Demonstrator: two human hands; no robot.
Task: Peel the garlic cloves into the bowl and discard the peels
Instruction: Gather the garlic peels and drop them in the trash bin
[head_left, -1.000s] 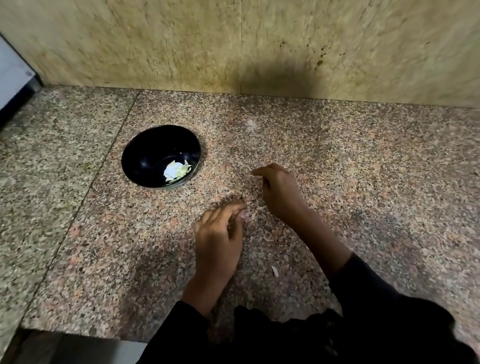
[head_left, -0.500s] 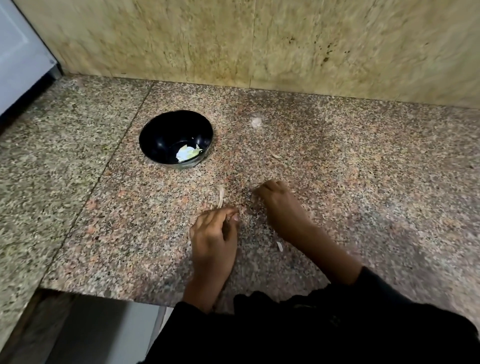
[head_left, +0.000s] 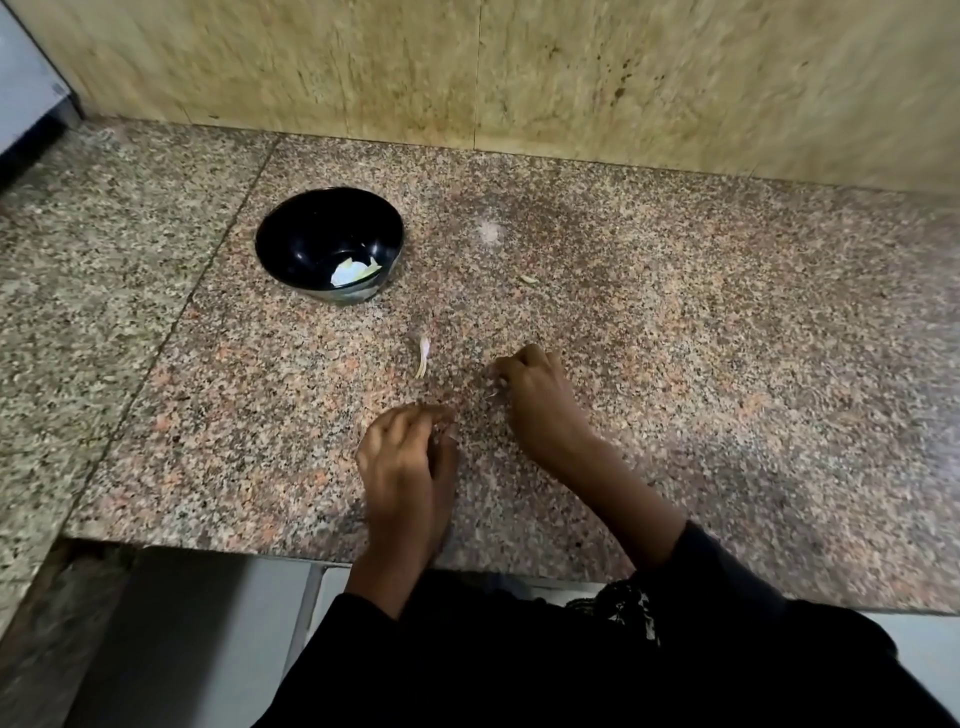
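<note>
Black bowl (head_left: 328, 243) on the granite counter (head_left: 675, 338): holds pale garlic pieces (head_left: 353, 270). Peel (head_left: 423, 356): loose on the counter, between bowl and hands. Left hand (head_left: 402, 462): fingers curled, contents blurred, cannot tell. Right hand (head_left: 535, 400): fingers curled down on the counter, pinch unclear.

Left hand (head_left: 402, 457) low and near the body, fingers curled toward the thumb, possibly pinching something too small to tell, right hand (head_left: 535, 400) just ahead, knuckles up, fingers curled under, both forearms in dark sleeves (head_left: 727, 587).
</note>
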